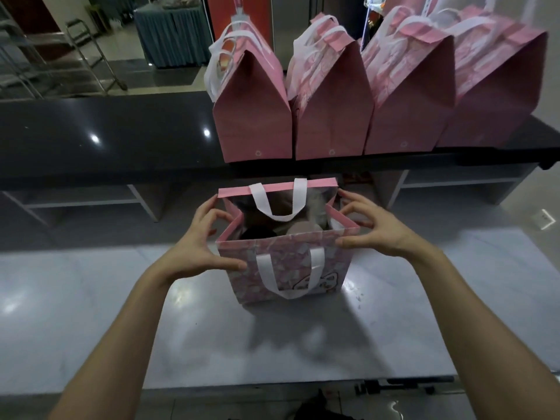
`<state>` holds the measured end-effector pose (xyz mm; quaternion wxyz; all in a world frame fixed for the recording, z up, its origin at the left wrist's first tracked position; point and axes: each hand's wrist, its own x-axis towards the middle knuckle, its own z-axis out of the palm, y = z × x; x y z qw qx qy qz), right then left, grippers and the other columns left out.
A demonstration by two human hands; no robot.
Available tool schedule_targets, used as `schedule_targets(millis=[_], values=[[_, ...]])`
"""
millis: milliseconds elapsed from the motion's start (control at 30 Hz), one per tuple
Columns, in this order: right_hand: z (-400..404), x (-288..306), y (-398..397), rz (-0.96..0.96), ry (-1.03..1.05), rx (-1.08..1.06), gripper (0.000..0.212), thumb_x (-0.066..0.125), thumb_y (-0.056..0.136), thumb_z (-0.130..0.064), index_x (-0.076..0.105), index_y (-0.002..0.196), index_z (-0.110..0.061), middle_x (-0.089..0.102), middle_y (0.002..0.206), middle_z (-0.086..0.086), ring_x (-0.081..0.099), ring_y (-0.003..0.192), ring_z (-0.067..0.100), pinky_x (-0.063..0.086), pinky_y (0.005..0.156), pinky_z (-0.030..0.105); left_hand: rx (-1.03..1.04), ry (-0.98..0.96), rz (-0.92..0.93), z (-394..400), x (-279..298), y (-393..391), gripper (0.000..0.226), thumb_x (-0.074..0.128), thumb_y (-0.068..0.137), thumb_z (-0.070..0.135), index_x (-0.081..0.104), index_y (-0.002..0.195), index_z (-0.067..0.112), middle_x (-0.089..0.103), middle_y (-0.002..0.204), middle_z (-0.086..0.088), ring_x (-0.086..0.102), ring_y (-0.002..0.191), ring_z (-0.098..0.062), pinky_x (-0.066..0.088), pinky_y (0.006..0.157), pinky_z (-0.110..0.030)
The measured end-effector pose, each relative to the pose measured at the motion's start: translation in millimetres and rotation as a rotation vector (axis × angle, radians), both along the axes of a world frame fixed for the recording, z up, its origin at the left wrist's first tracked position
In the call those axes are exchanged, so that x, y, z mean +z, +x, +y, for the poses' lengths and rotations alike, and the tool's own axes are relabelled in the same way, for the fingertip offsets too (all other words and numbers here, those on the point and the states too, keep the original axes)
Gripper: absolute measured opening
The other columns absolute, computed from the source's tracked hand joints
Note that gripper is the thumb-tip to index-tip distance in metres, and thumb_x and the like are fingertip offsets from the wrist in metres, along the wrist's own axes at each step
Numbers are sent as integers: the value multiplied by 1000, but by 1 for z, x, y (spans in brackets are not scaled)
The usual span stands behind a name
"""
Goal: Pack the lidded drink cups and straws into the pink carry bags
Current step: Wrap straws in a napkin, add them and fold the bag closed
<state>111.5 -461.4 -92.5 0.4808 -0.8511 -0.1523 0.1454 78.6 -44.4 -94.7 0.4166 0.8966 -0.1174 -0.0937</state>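
Observation:
An open pink carry bag with white handles stands on the grey worktop in front of me. Inside it I see the tops of lidded cups, partly hidden by the far handle. My left hand touches the bag's left upper edge, fingers spread, thumb against the front panel. My right hand touches the right upper edge the same way, thumb on the front rim. No straws are visible.
Several closed pink bags stand in a row on the black counter behind the worktop. Shelving lies below that counter. A metal trolley stands on the floor far left.

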Motion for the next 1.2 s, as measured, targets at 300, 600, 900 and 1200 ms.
schedule_targets(millis=[300, 600, 900, 1200], values=[[7, 11, 48, -19, -17, 107, 48, 101, 66, -50, 78, 105, -35, 26, 164, -40, 36, 145, -9, 30, 117, 29, 144, -140, 7, -3, 15, 23, 69, 98, 63, 59, 72, 122, 33, 45, 155, 15, 47, 148, -26, 41, 125, -59], [13, -14, 44, -225, 108, -92, 55, 96, 58, -57, 68, 95, -28, 60, 125, -42, 60, 114, -19, 44, 94, 10, 303, 176, -410, -25, 18, 20, 58, 102, 72, 34, 65, 117, 32, 42, 162, 8, 37, 153, -18, 41, 121, -42], [22, -13, 30, -212, 77, -160, 88, 98, 72, -43, 51, 147, -49, 61, 133, -18, 61, 128, 5, 49, 112, 33, 0, 405, -301, -37, 45, 30, 85, 90, 81, 21, 52, 148, 57, -3, 177, 17, -3, 166, -25, 12, 131, -59], [29, -11, 25, -259, -49, -196, 43, 92, 86, -25, 70, 123, -32, 69, 120, -22, 62, 117, -4, 51, 100, 24, 57, 68, -244, -19, 28, 40, 101, 92, 84, 17, 35, 150, 68, 54, 148, 11, 54, 139, -14, 60, 103, -44]])
